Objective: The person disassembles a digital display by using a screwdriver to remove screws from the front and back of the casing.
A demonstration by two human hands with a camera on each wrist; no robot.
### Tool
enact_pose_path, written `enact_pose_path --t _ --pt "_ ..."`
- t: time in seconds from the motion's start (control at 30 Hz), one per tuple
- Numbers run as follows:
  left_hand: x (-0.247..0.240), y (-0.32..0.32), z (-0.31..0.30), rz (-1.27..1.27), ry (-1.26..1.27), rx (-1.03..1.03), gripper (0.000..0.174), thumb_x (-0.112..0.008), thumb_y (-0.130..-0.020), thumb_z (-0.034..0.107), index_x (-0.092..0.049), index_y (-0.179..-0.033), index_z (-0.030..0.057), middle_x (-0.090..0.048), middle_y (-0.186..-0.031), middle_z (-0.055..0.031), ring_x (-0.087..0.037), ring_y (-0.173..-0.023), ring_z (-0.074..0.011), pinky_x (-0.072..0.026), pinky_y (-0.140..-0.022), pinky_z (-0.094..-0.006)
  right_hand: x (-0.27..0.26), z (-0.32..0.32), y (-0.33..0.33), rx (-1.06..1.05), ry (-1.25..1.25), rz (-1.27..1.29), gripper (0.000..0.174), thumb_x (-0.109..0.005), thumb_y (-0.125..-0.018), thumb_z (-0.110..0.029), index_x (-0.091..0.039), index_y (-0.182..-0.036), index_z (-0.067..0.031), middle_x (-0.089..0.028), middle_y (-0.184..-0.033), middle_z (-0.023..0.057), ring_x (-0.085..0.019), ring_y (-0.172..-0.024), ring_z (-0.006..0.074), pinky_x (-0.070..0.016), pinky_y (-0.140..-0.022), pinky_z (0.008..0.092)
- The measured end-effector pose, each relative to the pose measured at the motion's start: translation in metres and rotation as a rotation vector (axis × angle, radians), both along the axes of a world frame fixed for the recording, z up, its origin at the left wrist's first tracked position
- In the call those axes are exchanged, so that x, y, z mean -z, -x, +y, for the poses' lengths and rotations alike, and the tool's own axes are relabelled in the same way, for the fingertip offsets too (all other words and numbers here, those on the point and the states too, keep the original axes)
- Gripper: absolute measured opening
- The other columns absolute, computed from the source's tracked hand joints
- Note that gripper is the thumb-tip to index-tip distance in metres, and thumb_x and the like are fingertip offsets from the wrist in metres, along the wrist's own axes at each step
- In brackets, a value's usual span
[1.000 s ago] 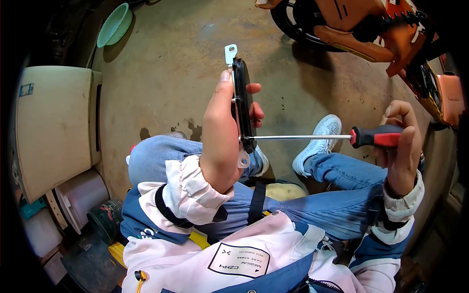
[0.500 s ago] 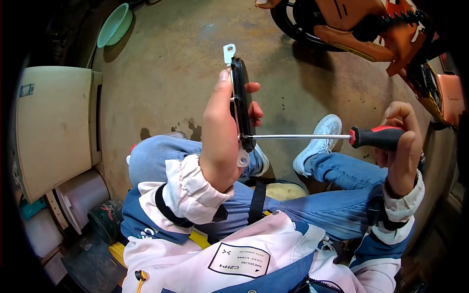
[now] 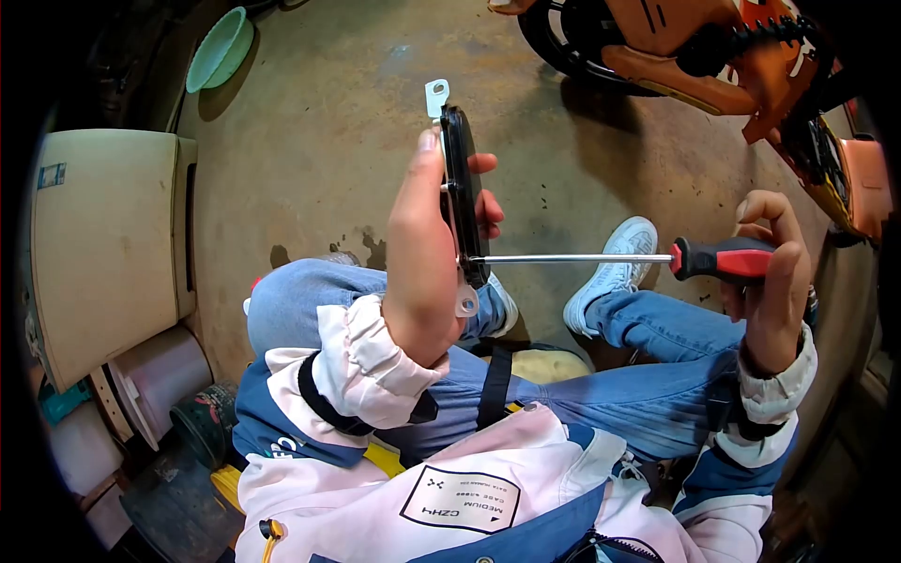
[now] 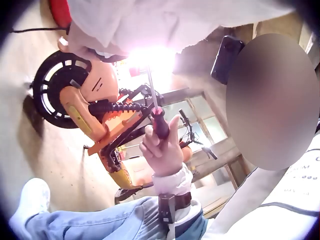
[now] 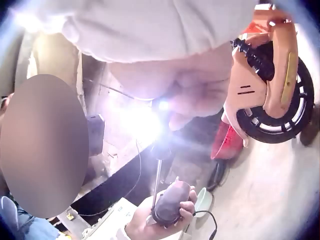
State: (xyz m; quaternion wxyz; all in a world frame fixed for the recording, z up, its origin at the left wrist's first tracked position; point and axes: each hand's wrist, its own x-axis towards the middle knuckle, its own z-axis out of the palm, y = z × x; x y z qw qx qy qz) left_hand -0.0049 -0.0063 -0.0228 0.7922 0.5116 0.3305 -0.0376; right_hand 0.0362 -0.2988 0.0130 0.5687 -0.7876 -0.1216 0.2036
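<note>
My left hand (image 3: 413, 253) holds up a flat black part (image 3: 460, 192), edge-on in the head view, thumb on one side and fingertips on the other. A pale bracket with a hole (image 3: 436, 98) sticks out at its top, another (image 3: 466, 300) at its bottom. My right hand (image 3: 781, 286) grips the red and black handle of a screwdriver (image 3: 582, 259), whose shaft lies level, its tip at the part's lower end. The left wrist view shows my right hand (image 4: 165, 155) around the handle; in the right wrist view my left hand (image 5: 142, 217) cradles the rounded dark part (image 5: 172, 200).
An orange motorcycle (image 3: 676, 56) stands at the upper right. A pale green basin (image 3: 220, 52) lies at the upper left, above a cream cabinet (image 3: 103, 244). Buckets (image 3: 160, 375) stand at the lower left. My legs and a white shoe (image 3: 624, 253) are below the hands.
The black part and my left hand have shifted slightly up and left, and the screwdriver shaft has risen a little. The red and black areas showing on the handle have changed as it turned.
</note>
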Motion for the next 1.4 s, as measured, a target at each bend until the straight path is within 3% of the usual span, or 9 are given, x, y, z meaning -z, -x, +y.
enact_pose_path --t 0.2,0.47,0.7,0.8,0.87,1.1,1.17,1.3,1.4 --pt "-0.001 0.000 0.000 0.005 -0.003 -0.029 0.041 -0.039 -0.105 0.041 -0.062 -0.108 0.0064 -0.067 -0.093 -0.0063 -0.060 -0.071 -0.0125 -0.0484 -0.068 -0.0263 -0.004 0.016 0.000 0.002 -0.104 -0.066 0.065 -0.063 -0.091 -0.050 -0.038 -0.132 -0.0058 -0.059 -0.096 0.0071 -0.058 -0.084 0.0102 -0.0484 -0.068 0.0222" --pt "0.002 0.000 0.000 -0.035 -0.045 -0.025 0.043 -0.040 -0.105 0.043 -0.063 -0.107 0.0060 -0.067 -0.091 -0.0059 -0.059 -0.071 -0.0122 -0.0482 -0.067 -0.0261 0.004 -0.007 -0.001 0.046 -0.052 0.158 0.052 -0.060 -0.095 -0.046 -0.045 -0.125 -0.0065 -0.060 -0.096 0.0057 -0.054 -0.068 0.0058 -0.0432 -0.059 0.0179" --pt "0.000 0.000 0.001 -0.008 -0.030 -0.028 0.043 -0.040 -0.105 0.043 -0.061 -0.109 0.0060 -0.067 -0.094 -0.0071 -0.059 -0.071 -0.0124 -0.0484 -0.067 -0.0265 0.011 0.025 0.002 0.102 -0.119 -0.208 0.065 -0.059 -0.091 -0.063 -0.046 -0.120 -0.0058 -0.059 -0.084 0.0043 -0.058 -0.064 0.0081 -0.0458 -0.055 0.0185" --pt "-0.001 0.000 0.000 0.003 -0.040 -0.028 0.052 -0.039 -0.104 0.050 -0.063 -0.105 0.0035 -0.060 -0.071 -0.0041 -0.055 -0.066 -0.0117 -0.0444 -0.067 -0.0261 0.004 0.013 0.000 0.066 -0.074 -0.084 0.064 -0.060 -0.091 -0.061 -0.046 -0.120 -0.0054 -0.059 -0.084 0.0056 -0.060 -0.069 0.0104 -0.0481 -0.059 0.0212" --pt "-0.002 0.000 0.001 -0.026 -0.035 0.001 0.042 -0.039 -0.105 0.041 -0.061 -0.109 0.0055 -0.067 -0.097 -0.0079 -0.059 -0.072 -0.0124 -0.0489 -0.067 -0.0270 0.002 0.004 -0.002 0.027 -0.033 0.025 0.062 -0.061 -0.091 -0.058 -0.046 -0.121 -0.0053 -0.059 -0.085 0.0065 -0.061 -0.073 0.0114 -0.0489 -0.062 0.0227" --pt "-0.001 0.000 0.002 -0.001 -0.019 0.016 0.040 -0.038 -0.106 0.039 -0.060 -0.110 0.0059 -0.067 -0.098 -0.0082 -0.059 -0.072 -0.0124 -0.0493 -0.068 -0.0271 0.001 0.008 -0.001 -0.049 -0.066 -0.091 0.055 -0.062 -0.091 -0.050 -0.048 -0.118 -0.0038 -0.060 -0.090 0.0096 -0.062 -0.075 0.0135 -0.0509 -0.068 0.0256" --pt "0.001 0.000 0.001 -0.007 -0.027 -0.008 0.056 -0.039 -0.103 0.053 -0.064 -0.105 0.0027 -0.060 -0.070 -0.0041 -0.054 -0.068 -0.0122 -0.0441 -0.069 -0.0266 0.001 0.003 -0.002 -0.101 -0.082 -0.105 0.047 -0.064 -0.090 -0.040 -0.052 -0.113 -0.0016 -0.061 -0.093 0.0108 -0.063 -0.077 0.0142 -0.0511 -0.069 0.0268" --pt "0.001 0.000 0.001 -0.004 -0.058 -0.018 0.056 -0.039 -0.103 0.053 -0.064 -0.105 0.0029 -0.059 -0.070 -0.0038 -0.054 -0.067 -0.0121 -0.0441 -0.069 -0.0268 0.003 0.007 0.002 -0.060 -0.079 -0.080 0.047 -0.065 -0.090 -0.043 -0.055 -0.110 -0.0011 -0.062 -0.094 0.0101 -0.063 -0.075 0.0130 -0.0511 -0.068 0.0255" --pt "0.000 0.001 0.002 0.001 -0.033 -0.029 0.041 -0.038 -0.106 0.041 -0.061 -0.108 0.0065 -0.067 -0.092 -0.0078 -0.059 -0.070 -0.0124 -0.0483 -0.066 -0.0267 0.006 0.011 0.003 0.002 -0.092 0.006 0.050 -0.066 -0.090 -0.046 -0.056 -0.109 -0.0006 -0.062 -0.091 0.0085 -0.063 -0.072 0.0114 -0.0506 -0.063 0.0234"
